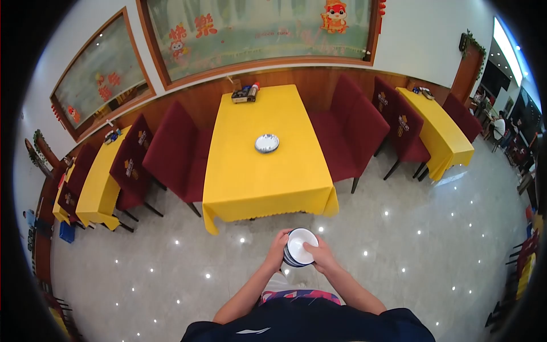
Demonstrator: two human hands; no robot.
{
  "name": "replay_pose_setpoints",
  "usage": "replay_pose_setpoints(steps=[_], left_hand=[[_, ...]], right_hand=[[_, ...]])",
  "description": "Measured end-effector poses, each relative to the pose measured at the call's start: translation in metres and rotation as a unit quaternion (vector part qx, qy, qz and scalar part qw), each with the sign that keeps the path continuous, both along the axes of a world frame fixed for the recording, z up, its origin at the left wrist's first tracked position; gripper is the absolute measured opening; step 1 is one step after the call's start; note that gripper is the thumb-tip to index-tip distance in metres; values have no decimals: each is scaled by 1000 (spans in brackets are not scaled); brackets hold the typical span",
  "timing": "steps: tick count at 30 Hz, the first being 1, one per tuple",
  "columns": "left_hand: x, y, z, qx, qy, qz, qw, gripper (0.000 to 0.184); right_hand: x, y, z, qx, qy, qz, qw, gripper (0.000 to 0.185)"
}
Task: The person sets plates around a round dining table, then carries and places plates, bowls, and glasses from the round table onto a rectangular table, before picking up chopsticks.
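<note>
Before the near edge of the central yellow table (pixel 262 182), in the head view, the wearer stands on a grey, glossy floor (pixel 228 285) with both forearms extended and both hands joined on one load. The load is a short stack of bowls (pixel 294 259), white inside with dark blue rims, held clear of the table and apart from its cloth, just off the near edge.

Left hand (pixel 278 251): closed around the left side of the stack, grip narrow, fingers partly hidden. Right hand (pixel 323 256): holding the right side, thumb laid over the rim into the top bowl; its remaining fingers are largely out of sight beneath. The number of bowls cannot be told.

On the central table, near the middle of its top, rests a small pile of plates (pixel 266 143), white with blue markings. At the table's far end, by the wall, stands a dark condiment tray (pixel 244 96) with a red-capped bottle (pixel 254 87).

Left of the table stands a maroon chair (pixel 176 139); right of it, a maroon seat (pixel 353 128). Beyond the table, a wood-framed window panel (pixel 256 34) bears red characters and cartoon figures
</note>
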State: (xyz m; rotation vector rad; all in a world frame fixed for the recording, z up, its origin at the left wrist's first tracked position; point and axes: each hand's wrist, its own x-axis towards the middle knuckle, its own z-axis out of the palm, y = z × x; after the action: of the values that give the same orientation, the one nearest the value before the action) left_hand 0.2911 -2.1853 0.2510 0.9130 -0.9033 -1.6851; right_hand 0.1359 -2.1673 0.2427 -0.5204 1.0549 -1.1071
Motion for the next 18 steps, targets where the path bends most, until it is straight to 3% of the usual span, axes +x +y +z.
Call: replay_pose_setpoints(steps=[7, 11, 13, 15, 16, 18], left_hand=[[8, -127, -68, 56, -35, 9, 998, 39], [24, -225, -100, 58, 0, -7, 998, 39], [31, -249, -110, 202, 65, -42, 976, 35], [33, -289, -132, 143, 7, -71, 987, 35], [33, -310, -120, 105, -19, -68, 992, 36], [38, -337, -118, 62, -48, -76, 994, 37]], right_hand=[[10, -116, -45, 71, 3, -27, 997, 44], [18, -203, -114, 18, 37, 4, 999, 48], [26, -221, -99, 52, 43, -42, 997, 48], [25, -263, -105, 16, -5, -20, 1000, 46], [29, -293, -108, 10, -3, -15, 1000, 46], [38, -323, -123, 7, 14, -67, 998, 47]])
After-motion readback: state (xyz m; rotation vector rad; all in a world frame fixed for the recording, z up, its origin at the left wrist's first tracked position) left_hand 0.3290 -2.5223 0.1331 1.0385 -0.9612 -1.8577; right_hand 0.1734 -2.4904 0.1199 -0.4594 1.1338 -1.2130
